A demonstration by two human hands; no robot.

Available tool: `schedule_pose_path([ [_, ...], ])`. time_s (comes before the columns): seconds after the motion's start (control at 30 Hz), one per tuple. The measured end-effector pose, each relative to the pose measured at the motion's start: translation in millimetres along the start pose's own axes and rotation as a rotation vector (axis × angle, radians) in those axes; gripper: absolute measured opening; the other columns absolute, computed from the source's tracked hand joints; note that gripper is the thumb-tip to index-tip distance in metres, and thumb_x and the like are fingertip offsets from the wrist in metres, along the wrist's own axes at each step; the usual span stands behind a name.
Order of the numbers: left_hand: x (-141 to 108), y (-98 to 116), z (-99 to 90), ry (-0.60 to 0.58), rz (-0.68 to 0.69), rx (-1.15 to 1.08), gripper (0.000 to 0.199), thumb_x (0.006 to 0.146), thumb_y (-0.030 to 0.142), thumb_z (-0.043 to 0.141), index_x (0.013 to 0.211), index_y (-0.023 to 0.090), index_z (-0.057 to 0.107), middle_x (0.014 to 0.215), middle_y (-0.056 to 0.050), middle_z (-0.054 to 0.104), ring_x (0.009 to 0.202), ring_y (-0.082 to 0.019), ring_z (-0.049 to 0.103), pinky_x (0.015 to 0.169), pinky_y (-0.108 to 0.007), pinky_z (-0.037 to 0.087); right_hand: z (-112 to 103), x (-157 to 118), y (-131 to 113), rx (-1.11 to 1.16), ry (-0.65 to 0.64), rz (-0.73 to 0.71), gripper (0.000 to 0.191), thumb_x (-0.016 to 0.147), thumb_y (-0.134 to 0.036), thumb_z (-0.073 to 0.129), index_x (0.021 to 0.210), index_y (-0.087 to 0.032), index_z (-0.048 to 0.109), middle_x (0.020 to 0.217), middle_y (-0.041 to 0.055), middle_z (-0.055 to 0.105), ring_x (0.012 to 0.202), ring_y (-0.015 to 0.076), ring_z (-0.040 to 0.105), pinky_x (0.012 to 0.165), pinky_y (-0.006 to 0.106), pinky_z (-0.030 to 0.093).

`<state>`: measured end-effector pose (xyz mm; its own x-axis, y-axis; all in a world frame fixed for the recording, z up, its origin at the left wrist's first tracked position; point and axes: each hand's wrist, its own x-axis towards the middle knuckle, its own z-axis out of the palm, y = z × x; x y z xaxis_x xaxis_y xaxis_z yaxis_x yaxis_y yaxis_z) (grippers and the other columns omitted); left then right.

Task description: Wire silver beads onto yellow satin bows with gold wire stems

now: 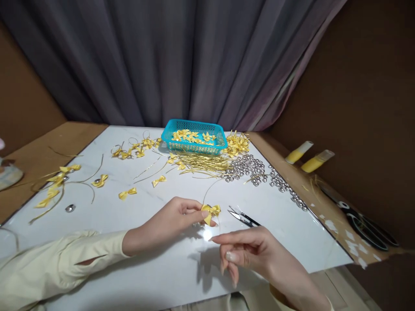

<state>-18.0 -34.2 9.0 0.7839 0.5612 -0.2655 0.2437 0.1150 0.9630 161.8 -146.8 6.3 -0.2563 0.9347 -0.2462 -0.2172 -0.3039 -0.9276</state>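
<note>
My left hand [181,216] pinches a yellow ribbon bow [212,211] between thumb and fingers, above the white board. A thin wire curves up from the bow, and another thin end hangs below it. My right hand [248,250] is just below and to the right of the bow, its fingers apart and nothing visible in them. Beyond my right hand lie small scissors [244,217]. Loose yellow bows [127,193] rest on the board farther left, near a single silver piece [70,208].
At the back is a turquoise basket [194,148] holding yellow bows. Gold wires [204,163] and silver pieces [246,166] lie in front and to its right. Large black scissors [365,224] and two yellow tubes [317,161] are on the right. A gray curtain [168,60] hangs behind.
</note>
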Motion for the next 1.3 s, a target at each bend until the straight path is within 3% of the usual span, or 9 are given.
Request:
schedule_pose_path([
  [0.13,-1,4,3.1,-0.003,-0.054,-0.034,0.030,0.081,0.040,0.059,0.082,0.011,0.067,0.086,-0.007,0.071,0.072,-0.015,0.059,0.064,-0.024,0.040,-1,-1,2,-0.088,0.092,-0.060,0.017,0.076,-0.032,0.070,0.087,-0.022,0.076,0.059,0.0007,0.068,0.045,0.0092,0.058,0.055,0.023,0.050],
  [0.27,1,8,7.5,0.015,-0.048,0.021,0.030,0.079,0.041,0.060,0.080,0.012,0.065,0.081,-0.005,0.069,0.070,-0.016,0.057,0.061,-0.024,0.039,3,0,3,-0.243,0.273,-0.141,0.020,0.077,-0.037,0.069,0.074,-0.018,0.074,0.057,0.0019,0.068,0.041,0.0101,0.057,0.049,0.022,0.049],
  [0.5,9,7,14.0,-0.011,0.079,0.084,0.028,0.085,0.041,0.054,0.087,0.015,0.066,0.082,-0.003,0.068,0.076,-0.016,0.059,0.068,-0.024,0.042,17,5,4,-0.520,0.530,-0.350,0.022,0.085,-0.033,0.058,0.079,-0.017,0.071,0.054,0.0021,0.067,0.049,0.0153,0.065,0.054,0.023,0.053],
  [0.7,11,11,17.0,0.000,0.102,0.114,0.024,0.086,0.036,0.054,0.076,0.015,0.063,0.075,-0.001,0.068,0.072,-0.014,0.059,0.065,-0.022,0.041,14,5,10,-0.575,0.479,-0.374,0.019,0.087,-0.025,0.053,0.097,-0.018,0.068,0.071,0.0045,0.073,0.063,0.0178,0.070,0.062,0.025,0.057],
  [1.03,11,7,19.3,0.035,0.079,0.220,0.029,0.084,0.037,0.052,0.073,0.014,0.066,0.071,-0.002,0.066,0.074,-0.017,0.057,0.063,-0.024,0.041,19,8,19,-0.572,0.541,-0.319,0.020,0.088,-0.029,0.051,0.080,-0.017,0.065,0.066,0.0037,0.071,0.059,0.0156,0.070,0.052,0.017,0.053],
  [1.17,12,4,19.6,0.063,0.111,0.277,0.027,0.083,0.035,0.054,0.075,0.015,0.070,0.078,-0.003,0.070,0.078,-0.018,0.058,0.065,-0.023,0.041,19,9,19,-0.574,0.541,-0.297,0.021,0.088,-0.028,0.051,0.079,-0.016,0.066,0.064,0.0032,0.071,0.058,0.0150,0.070,0.051,0.016,0.052],
  [1.3,13,1,21.2,0.109,0.157,0.347,0.028,0.083,0.034,0.054,0.068,0.018,0.071,0.070,-0.001,0.069,0.072,-0.017,0.056,0.068,-0.025,0.040,19,12,19,-0.560,0.561,-0.303,0.021,0.087,-0.028,0.052,0.078,-0.017,0.066,0.060,0.0022,0.071,0.054,0.0139,0.069,0.049,0.016,0.051],
])
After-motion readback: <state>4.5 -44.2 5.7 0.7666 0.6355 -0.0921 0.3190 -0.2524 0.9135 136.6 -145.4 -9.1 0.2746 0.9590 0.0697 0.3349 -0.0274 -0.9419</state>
